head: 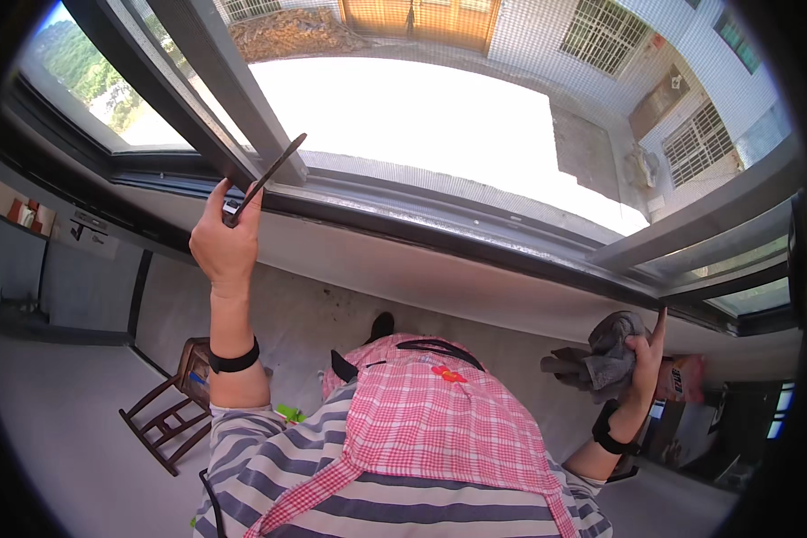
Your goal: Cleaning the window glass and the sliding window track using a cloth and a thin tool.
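My left hand is raised to the lower corner of a dark sliding window sash. Between its thumb and fingers is a thin dark tool, tilted up and to the right; its exact kind is unclear. The fingertips touch or nearly touch the sash's bottom edge. At the right, my right hand grips a bunched grey cloth. Its index finger points up against the dark window frame near the right-hand sash. Between both hands runs the metal window track.
A mesh screen fills the middle opening, with a courtyard behind it. Below the sill is a pale wall. A wooden chair stands on the floor at left. A red package with writing is beyond my right wrist.
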Demonstrator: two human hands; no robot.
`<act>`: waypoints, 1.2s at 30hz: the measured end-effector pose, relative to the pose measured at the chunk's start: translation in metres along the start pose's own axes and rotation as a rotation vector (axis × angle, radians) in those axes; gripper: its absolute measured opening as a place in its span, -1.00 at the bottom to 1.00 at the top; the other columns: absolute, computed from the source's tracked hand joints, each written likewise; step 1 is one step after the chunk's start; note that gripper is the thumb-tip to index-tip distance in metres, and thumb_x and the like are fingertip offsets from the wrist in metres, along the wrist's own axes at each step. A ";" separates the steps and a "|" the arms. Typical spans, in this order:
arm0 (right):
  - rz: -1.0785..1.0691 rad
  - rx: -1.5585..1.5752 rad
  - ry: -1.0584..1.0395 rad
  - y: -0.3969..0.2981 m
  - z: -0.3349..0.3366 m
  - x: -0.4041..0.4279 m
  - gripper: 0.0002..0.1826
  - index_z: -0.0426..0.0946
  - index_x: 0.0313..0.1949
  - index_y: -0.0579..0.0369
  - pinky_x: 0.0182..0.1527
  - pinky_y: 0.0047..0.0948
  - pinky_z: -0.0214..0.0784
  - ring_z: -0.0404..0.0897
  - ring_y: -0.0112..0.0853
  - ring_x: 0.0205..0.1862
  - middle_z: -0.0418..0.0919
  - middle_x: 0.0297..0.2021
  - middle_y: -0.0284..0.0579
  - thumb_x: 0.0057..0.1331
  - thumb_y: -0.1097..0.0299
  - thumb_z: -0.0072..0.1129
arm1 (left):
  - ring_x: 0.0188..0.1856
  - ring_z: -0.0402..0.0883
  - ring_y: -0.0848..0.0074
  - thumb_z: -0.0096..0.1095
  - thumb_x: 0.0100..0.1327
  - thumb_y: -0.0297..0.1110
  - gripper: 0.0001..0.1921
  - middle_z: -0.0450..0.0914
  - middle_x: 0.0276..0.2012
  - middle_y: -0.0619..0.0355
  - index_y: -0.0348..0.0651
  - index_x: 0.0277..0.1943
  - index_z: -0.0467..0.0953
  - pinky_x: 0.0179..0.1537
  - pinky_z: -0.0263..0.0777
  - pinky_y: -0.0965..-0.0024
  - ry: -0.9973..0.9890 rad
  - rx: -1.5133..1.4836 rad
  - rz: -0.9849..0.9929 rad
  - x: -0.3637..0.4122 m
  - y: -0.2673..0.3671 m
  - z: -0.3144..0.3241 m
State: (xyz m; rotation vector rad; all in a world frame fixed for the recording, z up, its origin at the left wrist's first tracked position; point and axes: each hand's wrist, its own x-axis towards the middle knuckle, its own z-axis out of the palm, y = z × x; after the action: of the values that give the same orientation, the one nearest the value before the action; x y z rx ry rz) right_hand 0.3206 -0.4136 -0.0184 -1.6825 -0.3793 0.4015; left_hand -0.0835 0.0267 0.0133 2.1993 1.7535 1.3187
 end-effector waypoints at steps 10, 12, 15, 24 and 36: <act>-0.028 -0.099 -0.174 -0.016 0.068 -0.028 0.09 -0.15 0.62 0.11 -0.21 -0.61 0.32 0.43 -0.51 -0.32 0.49 -0.26 -0.13 0.05 0.54 0.04 | -0.56 0.56 0.44 0.39 0.35 0.01 -0.65 0.63 -0.53 0.14 -0.05 0.00 0.69 -0.42 0.42 0.36 0.201 -0.013 -0.108 0.008 -0.065 -0.009; 0.026 -0.133 -0.188 -0.023 0.086 -0.035 0.12 -0.15 0.62 0.07 -0.24 -0.62 0.28 0.40 -0.52 -0.33 0.45 -0.28 -0.17 0.00 0.55 0.02 | -0.55 0.55 0.51 0.38 0.37 -0.03 -0.68 0.63 -0.52 0.17 -0.07 -0.03 0.68 -0.43 0.40 0.39 0.238 -0.024 -0.147 0.001 -0.077 -0.012; -0.001 -0.097 -0.166 -0.018 0.102 -0.041 0.15 -0.17 0.63 0.01 -0.33 -0.63 0.23 0.37 -0.55 -0.41 0.42 -0.36 -0.23 -0.02 0.60 -0.01 | -0.51 0.54 0.62 0.34 0.40 -0.08 -0.72 0.61 -0.52 0.25 -0.14 -0.13 0.62 -0.40 0.39 0.45 0.208 -0.201 -0.287 -0.013 -0.078 -0.015; -0.007 -0.095 -0.317 -0.028 0.135 -0.051 0.16 -0.19 0.63 0.02 -0.35 -0.62 0.24 0.39 -0.54 -0.40 0.42 -0.31 -0.16 -0.03 0.60 -0.01 | -0.47 0.45 0.75 0.31 0.40 -0.26 -0.83 0.58 -0.52 0.31 -0.18 -0.18 0.58 -0.40 0.26 0.58 0.116 -0.580 -0.589 -0.049 -0.089 -0.037; -0.020 -0.144 -0.576 -0.043 0.194 -0.060 0.28 -0.43 0.62 0.13 -0.24 -0.51 0.40 0.49 -0.45 -0.36 0.53 -0.37 -0.13 -0.05 0.62 0.15 | -0.60 0.29 0.79 0.28 0.39 -0.33 -0.84 0.56 -0.52 0.30 -0.20 -0.08 0.64 -0.58 0.04 0.63 0.062 -0.582 -0.611 -0.101 -0.068 -0.048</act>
State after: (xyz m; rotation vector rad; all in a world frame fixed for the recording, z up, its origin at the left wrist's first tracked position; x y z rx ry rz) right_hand 0.1763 -0.2664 0.0004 -1.6797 -0.8628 0.8646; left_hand -0.1673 -0.0524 -0.0488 1.2077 1.5869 1.4747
